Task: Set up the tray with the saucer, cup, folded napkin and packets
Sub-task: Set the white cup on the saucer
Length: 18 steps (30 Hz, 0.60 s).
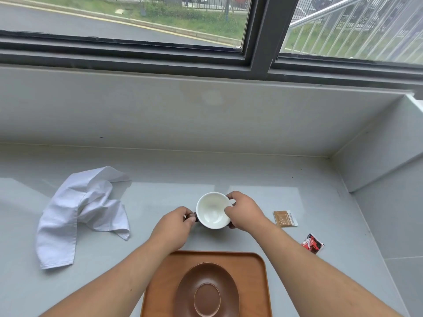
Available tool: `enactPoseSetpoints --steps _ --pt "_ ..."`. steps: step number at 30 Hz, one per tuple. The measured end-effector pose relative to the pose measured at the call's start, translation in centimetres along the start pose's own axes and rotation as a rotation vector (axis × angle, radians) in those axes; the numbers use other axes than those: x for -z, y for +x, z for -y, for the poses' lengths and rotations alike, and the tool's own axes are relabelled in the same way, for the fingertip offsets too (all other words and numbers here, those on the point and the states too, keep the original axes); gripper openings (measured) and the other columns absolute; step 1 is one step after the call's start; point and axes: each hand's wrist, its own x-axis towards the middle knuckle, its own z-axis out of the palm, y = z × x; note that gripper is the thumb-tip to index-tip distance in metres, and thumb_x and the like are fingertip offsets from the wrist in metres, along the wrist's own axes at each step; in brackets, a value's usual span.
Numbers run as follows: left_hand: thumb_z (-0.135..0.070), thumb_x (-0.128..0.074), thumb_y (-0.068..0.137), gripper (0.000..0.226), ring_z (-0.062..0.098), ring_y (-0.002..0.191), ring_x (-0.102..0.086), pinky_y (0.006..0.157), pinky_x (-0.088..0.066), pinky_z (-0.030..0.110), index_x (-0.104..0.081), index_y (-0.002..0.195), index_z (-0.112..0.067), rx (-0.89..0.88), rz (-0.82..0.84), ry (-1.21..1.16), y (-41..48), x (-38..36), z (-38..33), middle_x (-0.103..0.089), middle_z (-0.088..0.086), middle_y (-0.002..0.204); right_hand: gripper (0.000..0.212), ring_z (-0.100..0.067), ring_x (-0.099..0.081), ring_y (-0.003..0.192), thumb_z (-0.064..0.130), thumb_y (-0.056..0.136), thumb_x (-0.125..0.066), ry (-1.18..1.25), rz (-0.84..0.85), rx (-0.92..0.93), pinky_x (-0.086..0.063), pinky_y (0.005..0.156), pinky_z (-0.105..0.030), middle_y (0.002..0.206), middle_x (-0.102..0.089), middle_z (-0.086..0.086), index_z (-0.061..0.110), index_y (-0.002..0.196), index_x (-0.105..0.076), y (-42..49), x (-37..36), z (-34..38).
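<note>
A cup (pixel 212 210), white inside and dark outside, sits on the grey counter just beyond the tray. My left hand (pixel 175 227) pinches its dark handle on the left side. My right hand (pixel 243 211) grips its right rim and wall. A wooden tray (pixel 256 268) lies at the near edge with a brown saucer (pixel 207 291) lying in it. A white napkin (pixel 82 211) lies crumpled and unfolded to the left. A brown packet (pixel 285 218) and a red-and-black packet (pixel 313 243) lie on the counter to the right.
The counter (pixel 229 170) ends at a low grey wall under a window at the back. A raised grey ledge (pixel 384 143) closes off the right side.
</note>
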Motion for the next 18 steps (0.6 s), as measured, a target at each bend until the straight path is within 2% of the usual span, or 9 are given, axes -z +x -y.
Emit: enactPoseSetpoints --steps 2,8,13,18 --pt "-0.037 -0.056 0.101 0.009 0.012 0.080 -0.071 0.076 -0.057 0.036 -0.061 0.094 -0.035 -0.014 0.002 0.010 -0.1 0.2 -0.1 -0.069 -0.013 0.084 0.040 -0.027 -0.072 0.073 0.010 0.083 -0.047 0.023 -0.006 -0.018 -0.056 0.049 -0.026 0.099 -0.068 -0.005 0.028 0.115 -0.060 -0.6 -0.1 0.1" --pt "-0.036 -0.055 0.101 0.010 0.009 0.076 -0.073 0.075 -0.057 0.034 -0.061 0.093 -0.036 -0.052 0.019 0.038 -1.3 1.1 -0.5 -0.070 -0.012 0.083 0.027 -0.021 -0.072 0.054 0.016 0.084 -0.048 0.099 -0.044 -0.038 -0.053 0.045 -0.023 0.094 -0.071 -0.006 0.029 0.104 -0.060 -2.6 0.0 0.2" --pt "-0.038 -0.056 0.101 0.011 0.005 0.071 -0.073 0.064 -0.054 0.029 -0.062 0.092 -0.037 -0.084 0.038 0.049 -3.3 1.8 -0.5 -0.070 -0.013 0.082 0.024 -0.025 -0.074 0.060 0.015 0.084 -0.048 0.115 -0.075 -0.032 -0.057 0.047 -0.027 0.093 -0.070 -0.006 0.029 0.100 -0.060 -4.9 -0.3 -0.1" --pt "-0.039 -0.058 0.100 0.008 0.012 0.077 -0.074 0.080 -0.061 0.040 -0.065 0.098 -0.036 -0.115 0.087 0.051 -5.2 2.2 0.0 -0.070 -0.010 0.087 0.022 -0.027 -0.073 0.067 0.015 0.085 -0.049 0.149 -0.089 -0.060 -0.057 0.046 -0.028 0.093 -0.068 -0.008 0.027 0.100 -0.061 -7.2 -1.1 -0.6"
